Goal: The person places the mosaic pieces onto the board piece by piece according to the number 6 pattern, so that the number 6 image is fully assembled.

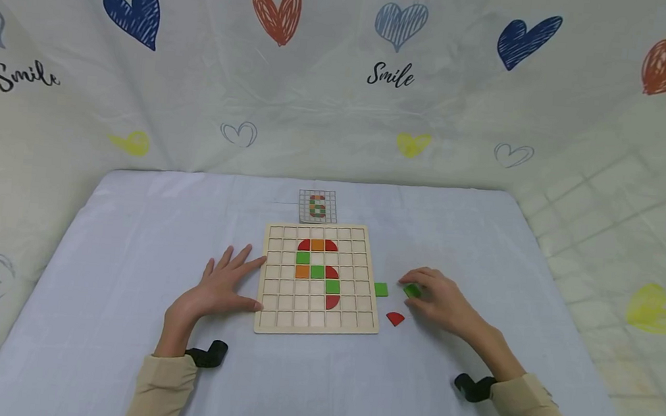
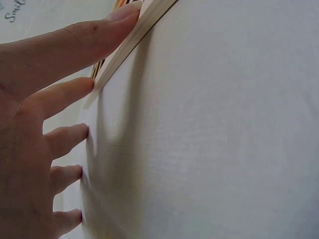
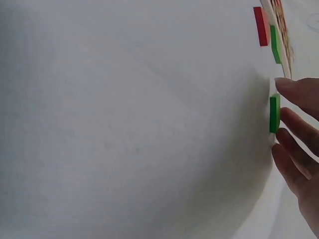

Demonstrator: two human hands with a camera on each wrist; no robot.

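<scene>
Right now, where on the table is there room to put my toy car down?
Free cloth lies behind the wooden board on both sides of the small pattern card, left of the left hand, and along the near edge between the sleeves. Crowded: right of the board, where the right hand pinches a green tile near a green square and red quarter piece.

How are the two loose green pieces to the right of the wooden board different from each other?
The green square nearer the wooden board lies untouched on the cloth; the green piece farther right sits under the right hand, whose fingertips close around it. The first shows whole; the second is partly hidden by fingers. Both are flat, the same green, and off the board.
</scene>
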